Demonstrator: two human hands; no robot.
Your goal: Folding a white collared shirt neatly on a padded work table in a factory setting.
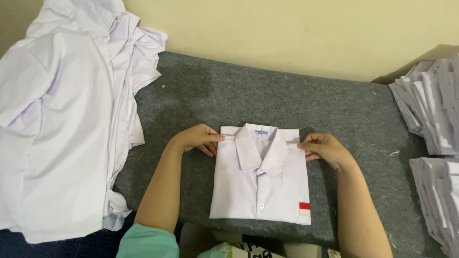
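Folded white shirt (260, 184) lies nearest, centred on the grey felt table (354, 119), a small red patch (304, 206) on its lower right corner and a pale label (261, 130) inside the collar. Left hand (197, 137) and right hand (323, 147) pinch its upper corners, fingers curled shut. Unfolded white shirts (62, 119) heap at far left; folded stacks (432, 105) stand at right.

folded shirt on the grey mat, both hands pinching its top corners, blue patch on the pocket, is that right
Not quite: the head view shows the patch is red and white, not blue. The folded shirt does lie on the grey mat, with the left hand and right hand pinching its top corners.
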